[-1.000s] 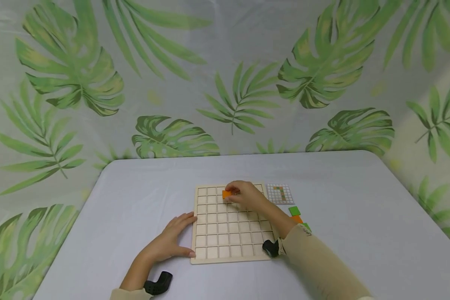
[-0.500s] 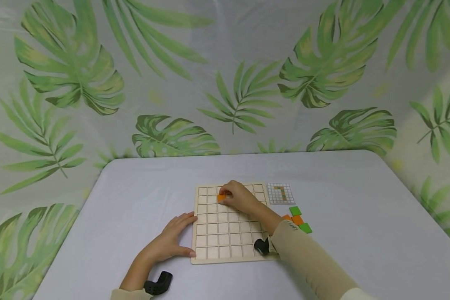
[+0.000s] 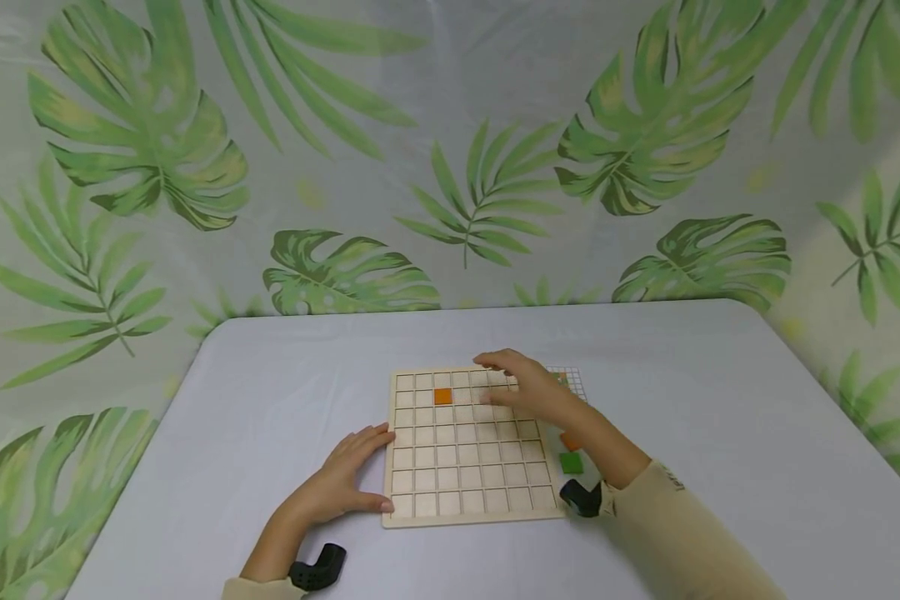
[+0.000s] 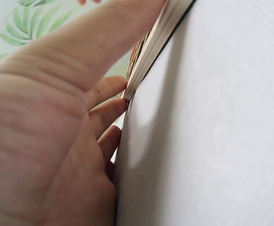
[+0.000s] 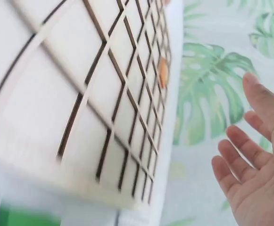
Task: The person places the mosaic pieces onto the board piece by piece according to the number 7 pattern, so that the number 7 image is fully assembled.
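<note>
A wooden grid board (image 3: 457,481) lies on the white-covered table, with one orange square tile (image 3: 442,397) in a cell of its second row from the top. My left hand (image 3: 339,483) rests at the board's left edge, fingertips and thumb touching the rim; the left wrist view shows its fingers (image 4: 107,110) against the board's side. Above the board's upper right part, my right hand (image 3: 532,390) is spread and holds nothing. In the right wrist view its fingers (image 5: 238,150) are apart and the orange tile (image 5: 163,73) sits away from them.
Right of the board lie a green tile (image 3: 572,463) and an orange tile (image 3: 571,442), partly behind the right forearm. A printed grid card (image 3: 576,383) is half hidden by the right hand. A leaf-patterned cloth (image 3: 465,192) hangs behind the table.
The right hand first slid the orange tile a little left into its cell. It has since let go and moved right with its fingers spread. The left hand stayed at the board's edge.
</note>
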`<move>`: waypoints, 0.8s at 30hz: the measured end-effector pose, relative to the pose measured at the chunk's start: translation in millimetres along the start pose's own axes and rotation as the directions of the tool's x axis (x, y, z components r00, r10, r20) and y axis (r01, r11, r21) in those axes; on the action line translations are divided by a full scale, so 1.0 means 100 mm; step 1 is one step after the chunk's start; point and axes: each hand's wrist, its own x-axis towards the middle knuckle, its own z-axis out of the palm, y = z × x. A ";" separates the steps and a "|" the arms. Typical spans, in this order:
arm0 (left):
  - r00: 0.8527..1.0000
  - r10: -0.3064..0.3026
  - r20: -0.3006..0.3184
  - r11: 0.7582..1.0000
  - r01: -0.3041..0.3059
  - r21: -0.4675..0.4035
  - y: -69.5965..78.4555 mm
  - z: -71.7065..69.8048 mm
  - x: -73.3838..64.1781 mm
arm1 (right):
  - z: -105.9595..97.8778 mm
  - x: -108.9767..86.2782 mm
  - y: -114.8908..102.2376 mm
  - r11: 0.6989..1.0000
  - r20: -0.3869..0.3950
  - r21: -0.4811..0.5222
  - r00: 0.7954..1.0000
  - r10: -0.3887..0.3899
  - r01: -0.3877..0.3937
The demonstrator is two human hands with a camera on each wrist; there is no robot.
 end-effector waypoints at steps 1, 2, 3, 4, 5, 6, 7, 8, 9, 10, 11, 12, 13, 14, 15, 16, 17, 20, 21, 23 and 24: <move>1.000 -0.005 -0.003 1.000 0.005 0.005 0.00 0.00 0.00 | -0.06 -0.08 0.00 1.000 -0.009 -0.008 1.000 0.006 -0.006; 1.000 -0.012 -0.005 1.000 0.012 0.013 0.00 0.01 0.00 | -0.11 -0.17 0.00 1.000 -0.017 -0.008 1.000 0.016 -0.016; 1.000 -0.019 -0.010 1.000 0.019 0.017 0.01 0.02 0.00 | -0.15 -0.26 0.01 1.000 -0.022 -0.015 0.999 0.028 -0.028; 1.000 -0.027 -0.013 0.999 0.027 0.024 0.01 0.03 0.00 | -0.18 -0.36 0.03 0.999 -0.028 -0.024 0.999 0.042 -0.042; 0.999 -0.035 -0.017 0.999 0.036 0.030 0.01 0.03 0.00 | -0.20 -0.44 0.05 0.998 -0.029 -0.037 0.998 0.053 -0.054; 0.999 -0.041 -0.021 0.998 0.042 0.036 0.01 0.04 0.00 | -0.22 -0.53 0.07 0.997 -0.029 -0.045 0.998 0.061 -0.063; 0.999 -0.047 -0.024 0.998 0.048 0.040 0.01 0.04 0.00 | -0.23 -0.61 0.10 0.996 -0.026 -0.051 0.997 0.071 -0.073; 0.998 -0.051 -0.026 0.998 0.052 0.044 0.01 0.05 0.00 | -0.23 -0.69 0.13 0.995 -0.023 -0.065 0.997 0.078 -0.080; 0.998 -0.051 -0.028 0.998 0.053 0.046 0.01 0.05 0.00 | -0.23 -0.77 0.17 0.993 -0.022 -0.077 0.996 0.092 -0.093; 0.998 -0.051 -0.028 0.997 0.053 0.048 0.01 0.05 0.00 | -0.23 -0.84 0.20 0.991 -0.018 -0.089 0.995 0.098 -0.099; 0.998 -0.049 -0.027 0.998 0.050 0.049 0.01 0.05 0.00 | -0.22 -0.90 0.24 0.990 -0.014 -0.094 0.994 0.105 -0.106; 0.999 -0.046 -0.025 0.998 0.047 0.049 0.01 0.05 0.00 | -0.22 -0.96 0.27 0.988 -0.012 -0.098 0.993 0.119 -0.119; 0.999 -0.045 -0.022 0.998 0.046 0.047 0.01 0.05 0.00 | -0.21 -1.02 0.30 0.985 -0.013 -0.105 0.991 0.134 -0.135; 0.999 -0.042 -0.020 0.998 0.043 0.047 0.02 0.05 0.00 | -0.20 -1.07 0.33 0.983 -0.012 -0.115 0.990 0.142 -0.142; 0.999 -0.039 -0.019 0.998 0.040 0.047 0.02 0.05 0.00 | -0.20 -1.11 0.36 0.982 -0.009 -0.118 0.989 0.151 -0.151; 0.999 -0.038 -0.016 0.998 0.039 0.044 0.02 0.05 0.00 | -0.19 -1.14 0.38 0.980 -0.006 -0.127 0.988 0.155 -0.154; 0.999 -0.039 -0.015 0.998 0.040 0.043 0.02 0.05 0.00 | -0.18 -1.17 0.41 0.978 -0.004 -0.133 0.987 0.162 -0.161; 0.999 -0.040 -0.012 0.998 0.040 0.038 0.01 0.05 0.00 | -0.13 -1.22 0.47 0.973 0.012 -0.180 0.989 0.148 -0.144; 0.999 -0.039 -0.011 0.999 0.039 0.037 0.01 0.05 0.00 | -0.12 -1.23 0.50 0.971 0.014 -0.197 0.990 0.140 -0.135; 0.999 -0.036 -0.009 0.999 0.037 0.040 0.01 0.05 0.00 | -0.09 -1.24 0.52 0.967 0.017 -0.230 0.993 0.115 -0.108; 0.999 -0.034 -0.007 0.998 0.034 0.043 0.01 0.05 0.01 | -0.07 -1.24 0.53 0.965 0.019 -0.245 0.995 0.097 -0.089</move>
